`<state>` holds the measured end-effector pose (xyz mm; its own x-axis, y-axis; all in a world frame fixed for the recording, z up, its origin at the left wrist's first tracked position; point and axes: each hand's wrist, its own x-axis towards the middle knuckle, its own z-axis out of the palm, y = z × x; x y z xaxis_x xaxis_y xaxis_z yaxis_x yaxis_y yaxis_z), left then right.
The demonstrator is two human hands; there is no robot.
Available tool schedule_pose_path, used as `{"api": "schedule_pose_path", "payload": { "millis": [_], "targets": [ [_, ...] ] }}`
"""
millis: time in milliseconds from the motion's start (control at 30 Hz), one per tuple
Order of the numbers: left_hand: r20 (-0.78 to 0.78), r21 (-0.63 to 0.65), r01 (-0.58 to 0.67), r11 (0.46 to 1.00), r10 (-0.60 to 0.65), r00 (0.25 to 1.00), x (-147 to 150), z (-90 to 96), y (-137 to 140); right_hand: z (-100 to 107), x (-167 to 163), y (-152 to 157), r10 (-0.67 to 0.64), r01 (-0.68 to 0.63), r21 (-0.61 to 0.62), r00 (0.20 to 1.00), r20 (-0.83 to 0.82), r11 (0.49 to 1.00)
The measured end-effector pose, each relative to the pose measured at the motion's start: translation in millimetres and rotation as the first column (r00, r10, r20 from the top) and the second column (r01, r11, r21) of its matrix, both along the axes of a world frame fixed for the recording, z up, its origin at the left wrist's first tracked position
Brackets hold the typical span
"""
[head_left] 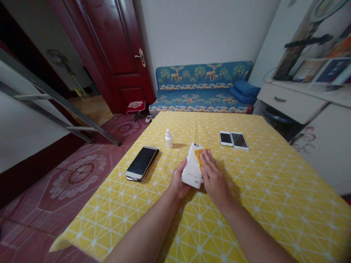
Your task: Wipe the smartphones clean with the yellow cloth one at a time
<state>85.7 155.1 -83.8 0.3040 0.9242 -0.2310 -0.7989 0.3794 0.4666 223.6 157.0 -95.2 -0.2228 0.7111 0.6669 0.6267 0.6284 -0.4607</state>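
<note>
A white smartphone [191, 168], its back with the camera turned up, is held just over the table by my left hand [178, 182]. The thumb lies along its left edge and the other fingers go underneath. My right hand [214, 175] presses a folded yellow cloth [199, 156] against the upper right of the phone's back, fingers together on top of the cloth. Beyond the phone, a small white bottle [169, 139] with a pointed cap stands upright. To the left lies a stack of phones [141, 162], the top one with its dark screen up.
Two white phones, one smaller [226, 138] and one larger [239, 141], lie side by side at the right on the yellow patterned tablecloth [153, 219]. Past the table stands a blue sofa [192, 95]. A white cabinet [296, 102] is at right, a metal ladder [55, 95] at left.
</note>
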Motion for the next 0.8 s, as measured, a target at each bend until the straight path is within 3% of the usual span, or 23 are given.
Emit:
{"api": "schedule_pose_path", "payload": {
  "millis": [133, 333, 433, 667, 800],
  "targets": [
    [0.03, 0.018, -0.083, 0.996, 0.083, 0.996, -2, 3.7, 2, 1, -5, -5, 0.104, -0.105, 0.044, 0.994, 0.031, 0.993],
    [0.073, 0.095, 0.014, 0.995, -0.021, 0.997, -3, 3.2, 2, 9, -12, -12, 0.236, -0.241, 0.052, 0.968, 0.085, 0.969],
    [0.033, 0.066, 0.009, 0.998, -0.011, 0.999, 0, 3.2, 0, 8, -11, -9, 0.183, -0.185, 0.047, 0.982, 0.053, 0.982],
    [-0.019, 0.018, 0.05, 0.999, -0.05, 0.999, 2, -1.1, -2, -1, 3, 4, -0.076, 0.072, -0.04, 0.992, -0.101, 0.997],
    [-0.035, 0.003, 0.068, 0.998, -0.067, 0.997, 2, -2.2, -2, -3, 4, 5, -0.08, 0.079, -0.011, 0.992, -0.094, 0.997]
  ]
}}
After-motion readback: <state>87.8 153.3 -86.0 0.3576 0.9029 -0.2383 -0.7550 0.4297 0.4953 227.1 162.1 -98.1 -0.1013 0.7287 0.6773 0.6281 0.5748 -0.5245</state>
